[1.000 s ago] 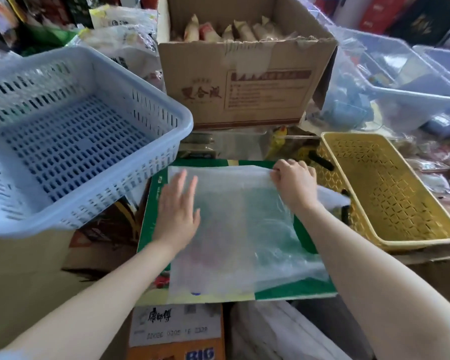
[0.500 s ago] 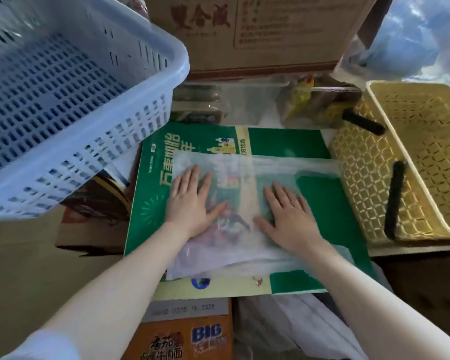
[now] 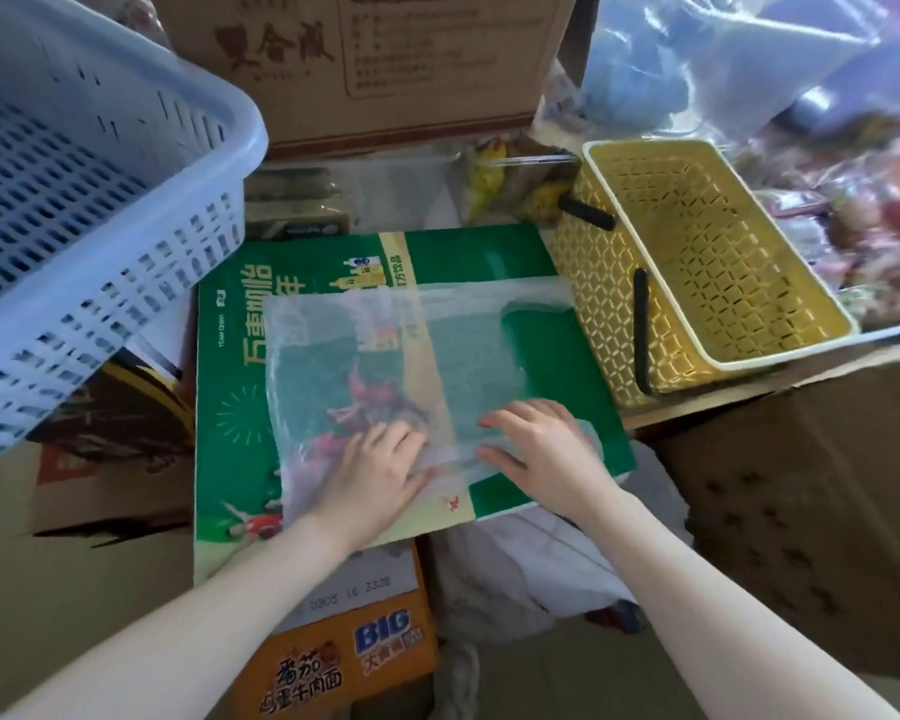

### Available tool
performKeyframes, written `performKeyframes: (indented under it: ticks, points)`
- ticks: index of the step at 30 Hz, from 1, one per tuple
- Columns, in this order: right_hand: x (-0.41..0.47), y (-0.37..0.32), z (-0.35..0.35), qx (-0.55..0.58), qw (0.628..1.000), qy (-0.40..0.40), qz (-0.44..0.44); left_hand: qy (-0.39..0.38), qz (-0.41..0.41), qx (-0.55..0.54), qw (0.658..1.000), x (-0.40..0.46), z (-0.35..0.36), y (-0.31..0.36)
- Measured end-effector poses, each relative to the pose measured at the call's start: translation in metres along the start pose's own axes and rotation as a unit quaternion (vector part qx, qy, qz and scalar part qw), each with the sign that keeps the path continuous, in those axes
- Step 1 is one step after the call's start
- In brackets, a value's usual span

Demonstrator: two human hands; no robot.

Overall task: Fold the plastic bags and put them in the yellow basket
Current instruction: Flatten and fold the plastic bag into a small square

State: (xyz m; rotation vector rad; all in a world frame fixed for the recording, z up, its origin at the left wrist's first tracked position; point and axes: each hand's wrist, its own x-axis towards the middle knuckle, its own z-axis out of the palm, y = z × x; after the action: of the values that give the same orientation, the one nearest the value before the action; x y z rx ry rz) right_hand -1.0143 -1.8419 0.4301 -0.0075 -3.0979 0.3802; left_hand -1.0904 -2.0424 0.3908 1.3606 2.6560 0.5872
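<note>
A clear plastic bag point(image 3: 385, 350) lies flat on a green printed carton point(image 3: 468, 257). My left hand point(image 3: 372, 472) rests palm down on the bag's near edge, fingers spread. My right hand point(image 3: 539, 444) presses flat on the bag's near right corner, fingers apart. Neither hand grips anything. The yellow basket point(image 3: 718, 356) stands to the right of the carton, touching its edge, with nothing inside and black handles on its left wall.
A large pale blue basket point(image 3: 89, 241) overhangs at the left. A brown cardboard box point(image 3: 385, 65) stands behind the carton, with snack packets point(image 3: 510, 184) at its foot. Clear bags and packaged goods point(image 3: 853, 200) pile up at the right. An orange box point(image 3: 344, 657) sits below.
Both hands have slid along the bag toward me, from its far edge to its near edge, smoothing it flat. The camera view has tilted downward and closer.
</note>
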Motion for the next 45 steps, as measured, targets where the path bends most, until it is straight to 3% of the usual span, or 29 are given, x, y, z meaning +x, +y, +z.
performKeyframes:
  ticks: [2,7,12,17,21,23,25,27,29,30,35,37,41,43,45]
  points:
    - [0.002,-0.013,0.010,-0.019,0.999,0.021,-0.024,0.007,-0.037,-0.011,0.999,-0.011,-0.003,-0.012]
    - [0.002,-0.050,0.041,-0.109,0.990,0.065,-0.058,0.041,-0.038,-0.042,0.998,-0.043,-0.016,-0.040]
    - [-0.013,-0.044,0.034,-0.165,0.981,0.054,0.082,0.112,-0.063,-0.045,0.991,-0.068,-0.045,-0.076]
    - [-0.039,-0.023,0.008,0.051,0.945,0.072,0.314,0.078,-0.095,-0.002,0.992,-0.073,-0.041,-0.080]
    - [-0.035,-0.034,-0.007,0.379,0.843,0.065,0.377,0.074,-0.044,-0.028,0.996,-0.055,-0.025,-0.035]
    - [-0.037,-0.035,-0.013,0.396,0.829,0.076,0.387,0.082,-0.034,-0.036,0.995,-0.046,-0.016,-0.024]
    - [-0.043,-0.024,-0.018,0.353,0.845,0.098,0.390,0.085,-0.041,-0.039,0.995,-0.045,-0.008,-0.025]
    - [-0.051,-0.009,-0.024,0.253,0.888,0.106,0.368,0.087,-0.044,-0.021,0.995,-0.048,-0.003,-0.030]
    - [-0.055,0.004,-0.030,0.075,0.954,0.068,0.283,0.097,-0.058,-0.020,0.993,-0.049,-0.002,-0.033]
    - [-0.054,0.010,-0.031,0.003,0.969,0.039,0.244,0.103,-0.069,-0.029,0.992,-0.048,-0.002,-0.035]
    - [-0.052,0.012,-0.023,-0.147,0.948,-0.083,0.269,0.087,-0.081,-0.009,0.993,-0.056,-0.007,-0.035]
    - [-0.054,-0.002,-0.008,-0.193,0.965,-0.042,0.174,0.076,-0.078,0.039,0.993,-0.064,-0.005,-0.040]
    - [-0.038,-0.052,0.033,-0.172,0.982,0.056,-0.056,0.121,-0.080,0.085,0.986,-0.074,-0.002,-0.049]
    - [-0.022,-0.071,0.045,-0.167,0.975,0.095,-0.108,0.153,-0.027,0.145,0.977,-0.077,-0.003,-0.053]
    - [-0.009,-0.078,0.049,-0.170,0.975,0.102,-0.101,0.165,-0.009,0.147,0.975,-0.081,-0.005,-0.059]
